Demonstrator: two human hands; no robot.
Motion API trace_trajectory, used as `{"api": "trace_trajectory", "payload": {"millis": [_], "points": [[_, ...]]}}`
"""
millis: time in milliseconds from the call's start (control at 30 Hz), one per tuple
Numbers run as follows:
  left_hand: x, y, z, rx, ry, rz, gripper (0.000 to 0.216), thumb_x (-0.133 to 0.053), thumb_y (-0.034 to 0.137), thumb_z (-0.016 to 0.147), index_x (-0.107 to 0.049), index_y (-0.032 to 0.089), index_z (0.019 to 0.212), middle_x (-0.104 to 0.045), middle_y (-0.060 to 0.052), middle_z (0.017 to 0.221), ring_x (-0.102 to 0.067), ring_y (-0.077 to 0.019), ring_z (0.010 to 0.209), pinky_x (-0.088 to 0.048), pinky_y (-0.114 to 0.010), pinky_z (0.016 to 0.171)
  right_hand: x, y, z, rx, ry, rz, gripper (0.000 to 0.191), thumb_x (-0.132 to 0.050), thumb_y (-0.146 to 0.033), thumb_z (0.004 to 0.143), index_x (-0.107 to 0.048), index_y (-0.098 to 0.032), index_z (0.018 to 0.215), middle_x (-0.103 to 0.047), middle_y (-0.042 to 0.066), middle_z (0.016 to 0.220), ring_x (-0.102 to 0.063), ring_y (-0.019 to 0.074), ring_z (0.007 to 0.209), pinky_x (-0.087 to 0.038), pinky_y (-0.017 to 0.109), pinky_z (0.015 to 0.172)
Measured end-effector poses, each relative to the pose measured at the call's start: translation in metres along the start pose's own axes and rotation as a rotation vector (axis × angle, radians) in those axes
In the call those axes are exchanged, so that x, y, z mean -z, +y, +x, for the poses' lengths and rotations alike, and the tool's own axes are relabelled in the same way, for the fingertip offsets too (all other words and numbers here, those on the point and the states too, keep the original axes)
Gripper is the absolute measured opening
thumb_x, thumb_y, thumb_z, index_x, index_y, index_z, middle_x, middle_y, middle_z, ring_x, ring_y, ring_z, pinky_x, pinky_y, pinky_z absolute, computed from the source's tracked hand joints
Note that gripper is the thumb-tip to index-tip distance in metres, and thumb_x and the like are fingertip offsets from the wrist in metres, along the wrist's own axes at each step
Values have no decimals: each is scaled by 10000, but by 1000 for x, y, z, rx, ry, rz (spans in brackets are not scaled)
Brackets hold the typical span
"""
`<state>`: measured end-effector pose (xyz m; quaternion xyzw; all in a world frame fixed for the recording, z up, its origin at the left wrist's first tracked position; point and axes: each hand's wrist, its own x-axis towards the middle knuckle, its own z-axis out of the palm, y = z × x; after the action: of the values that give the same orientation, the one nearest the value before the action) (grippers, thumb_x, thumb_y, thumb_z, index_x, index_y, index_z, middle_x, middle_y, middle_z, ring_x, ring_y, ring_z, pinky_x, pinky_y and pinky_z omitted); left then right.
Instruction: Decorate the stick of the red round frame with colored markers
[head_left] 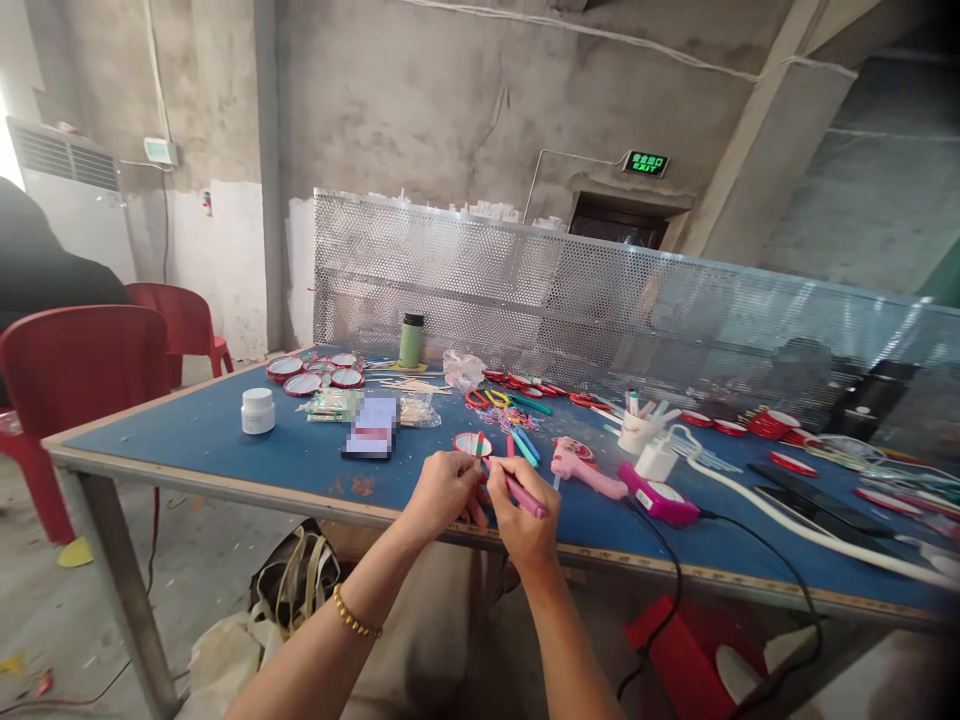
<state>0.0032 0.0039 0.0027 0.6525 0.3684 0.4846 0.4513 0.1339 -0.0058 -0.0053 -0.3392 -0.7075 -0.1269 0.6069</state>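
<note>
My left hand [444, 492] is closed in a pinch on a short red-and-green stick [479, 446] that points up from its fingers. My right hand [525, 520] is closed round a pink pen-like tool [519, 493], its tip meeting the stick. Both hands hover over the near edge of the blue table [225, 450]. Just beyond them lie a small round red-rimmed mirror [471, 443], several coloured sticks [523, 446] and a pink glue gun [581, 468].
A white jar [257, 411], a green bottle [411, 340], more red-rimmed round mirrors [315, 375], a white cup of sticks [637, 425], a pink device [660, 497] with a black cable, red chairs [82, 370] at left, a perforated metal screen [600, 300] behind, bags [292, 590] under the table.
</note>
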Motion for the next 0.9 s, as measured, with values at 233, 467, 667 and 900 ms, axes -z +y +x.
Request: {"api": "trace_trajectory", "payload": {"millis": [233, 467, 667, 900], "points": [[-1, 2, 0, 5, 10, 13, 301, -480, 322, 861, -511, 187, 594, -591, 18, 441, -643, -141, 413, -418, -176, 389, 1, -1, 0, 18, -26, 1, 178, -535, -215, 948, -655, -196, 819, -711, 26, 711, -680, 146, 619, -523, 237, 597], [-1, 1, 0, -26, 26, 61, 307, -471, 339, 863, -505, 199, 591, -596, 17, 420, -607, -139, 391, -431, -192, 402, 0, -2, 1, 20, -43, 15, 160, -548, -189, 937, -659, -190, 821, -714, 26, 717, -677, 142, 626, -514, 232, 609], [-1, -1, 1, -20, 25, 61, 293, -460, 321, 856, -522, 194, 599, -604, 14, 433, -616, -143, 400, -432, -192, 404, 0, -2, 0, 31, -41, 3, 170, -540, -193, 939, -666, -189, 825, -718, 32, 725, -683, 146, 639, -521, 239, 618], [-2, -2, 0, -24, 25, 60, 285, -466, 305, 846, -526, 195, 589, -600, 18, 426, -622, -145, 407, -437, -193, 410, 0, -2, 1, 44, -34, 11, 162, -544, -188, 939, -671, -192, 837, -722, 33, 735, -686, 146, 648, -526, 242, 629]]}}
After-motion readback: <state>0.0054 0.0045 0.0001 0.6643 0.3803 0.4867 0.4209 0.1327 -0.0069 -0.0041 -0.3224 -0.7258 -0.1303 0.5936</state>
